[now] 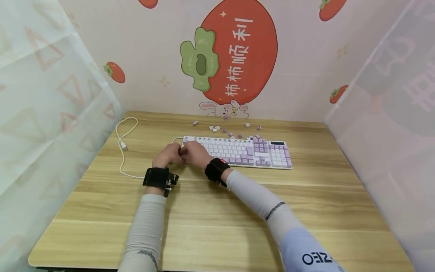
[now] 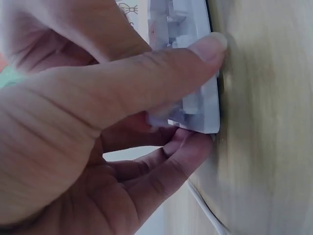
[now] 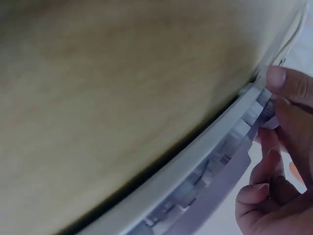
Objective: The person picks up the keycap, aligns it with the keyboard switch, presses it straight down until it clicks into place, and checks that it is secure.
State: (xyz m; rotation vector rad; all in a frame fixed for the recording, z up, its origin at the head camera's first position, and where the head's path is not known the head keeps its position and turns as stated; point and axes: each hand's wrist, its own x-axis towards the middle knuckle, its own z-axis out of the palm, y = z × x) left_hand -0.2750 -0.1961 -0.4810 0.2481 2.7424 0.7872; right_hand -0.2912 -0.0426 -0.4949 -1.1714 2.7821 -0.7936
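Head view: keyboard (image 1: 229, 152) lies on tabletop (image 1: 207, 230), long axis running rightward from left hand (image 1: 168, 155), which grips its near-left corner; right hand (image 1: 197, 153) is at that end, fingers curled, hold indeterminable.

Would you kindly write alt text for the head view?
A person's left hand and right hand work close together at the left end of a white-and-purple keyboard on a wooden table. Loose keycaps lie scattered behind it; a white USB cable curls at left.
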